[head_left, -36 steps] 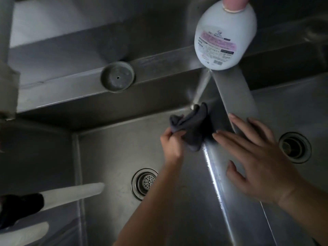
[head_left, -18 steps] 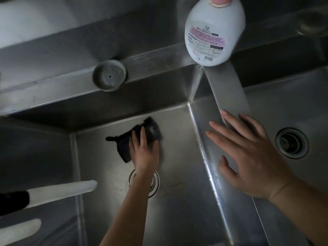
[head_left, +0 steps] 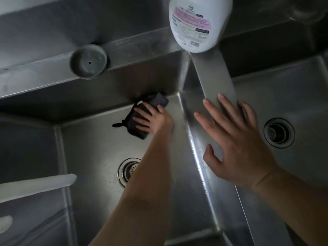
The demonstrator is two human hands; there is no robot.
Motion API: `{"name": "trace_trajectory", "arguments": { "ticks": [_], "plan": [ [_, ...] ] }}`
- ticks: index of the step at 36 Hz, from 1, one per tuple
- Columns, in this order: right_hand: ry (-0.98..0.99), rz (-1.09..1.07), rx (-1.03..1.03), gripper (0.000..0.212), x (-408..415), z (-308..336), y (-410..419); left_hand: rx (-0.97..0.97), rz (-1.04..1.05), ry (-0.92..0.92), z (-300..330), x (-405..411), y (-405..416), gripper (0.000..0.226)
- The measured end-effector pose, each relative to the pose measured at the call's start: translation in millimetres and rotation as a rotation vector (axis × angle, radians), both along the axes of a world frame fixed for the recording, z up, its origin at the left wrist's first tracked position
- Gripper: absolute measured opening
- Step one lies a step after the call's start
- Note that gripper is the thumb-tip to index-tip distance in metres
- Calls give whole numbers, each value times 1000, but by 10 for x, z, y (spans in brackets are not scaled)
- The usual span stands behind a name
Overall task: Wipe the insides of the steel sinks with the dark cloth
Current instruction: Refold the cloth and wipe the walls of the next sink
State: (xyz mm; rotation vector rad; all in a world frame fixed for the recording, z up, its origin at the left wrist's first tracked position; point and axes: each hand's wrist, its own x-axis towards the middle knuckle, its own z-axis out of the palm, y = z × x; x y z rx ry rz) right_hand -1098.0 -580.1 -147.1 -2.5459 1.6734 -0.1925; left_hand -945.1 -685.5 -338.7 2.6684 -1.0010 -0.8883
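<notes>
Down in the left sink (head_left: 99, 201) the left hand (head_left: 152, 119) is flat on the dark cloth (head_left: 140, 119), fingers spread and pointing toward nine o'clock, pressing the cloth against the basin floor right where it meets the back wall, near the far right corner. The cloth lies folded under the palm, one edge poking out at twelve o'clock of the hand, a small loop trailing off at nine o'clock. At six o'clock of the cloth, partly hidden behind the forearm, sits the left drain (head_left: 127, 172). The right hand (head_left: 236, 144) is wide open, holding nothing, fingers splayed and resting on the steel divider (head_left: 218, 86) between the basins, fingertips aimed at eleven o'clock. Over in the right sink (head_left: 287, 89) the right drain (head_left: 279, 132) shows at three o'clock of that hand, well apart from it. At twelve o'clock, where the divider joins the back ledge (head_left: 46, 77), stands a white bottle (head_left: 200, 22) with a pink label. Along the ledge at ten o'clock of the cloth rests a round grey stopper (head_left: 88, 62). At the left edge, around eight o'clock, a pale bar-like shape (head_left: 35, 185) juts in; what it is I cannot tell.
</notes>
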Motion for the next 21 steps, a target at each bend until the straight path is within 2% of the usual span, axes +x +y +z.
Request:
{"name": "trace_trajectory", "arguments": {
  "ticks": [3, 7, 13, 21],
  "plan": [
    [8, 2, 2, 68, 5, 12, -3, -8, -123, -23, 20, -116, 67, 63],
    [5, 10, -2, 66, 13, 31, -5, -3, -462, 47, 53, -184, 169, 57],
    [38, 9, 29, 66, 32, 59, -15, -24, -576, -31, 27, -142, 247, 55],
    [22, -25, 74, 66, 66, 117, 10, 4, -877, -10, -68, -12, 701, 58]
  ]
}}
